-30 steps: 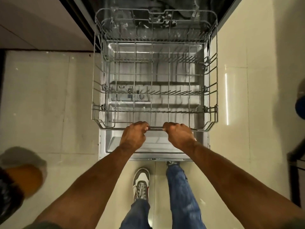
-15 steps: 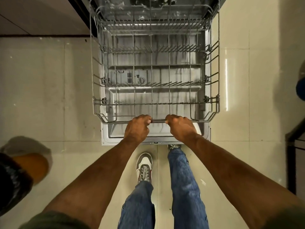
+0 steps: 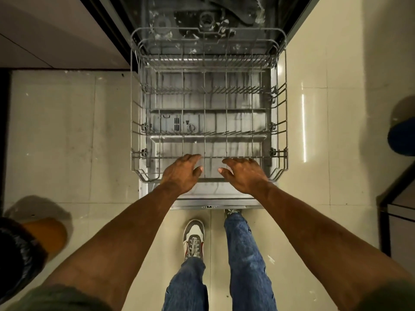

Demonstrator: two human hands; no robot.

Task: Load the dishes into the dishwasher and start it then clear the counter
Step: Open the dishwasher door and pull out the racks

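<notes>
Wire rack [image 3: 208, 122] sitting drawn out over door [image 3: 208, 198], bare for loading; left hand [image 3: 182, 173], right hand [image 3: 244, 175] hovering over front rail, fingers spread, gripping nothing

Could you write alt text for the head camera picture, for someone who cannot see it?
Seen from above, a person's left hand and right hand hover with relaxed fingers over the front rail of an empty wire dishwasher rack, pulled out over the open dishwasher door. Below are jeans, one sneaker and a pale tiled floor.
</notes>
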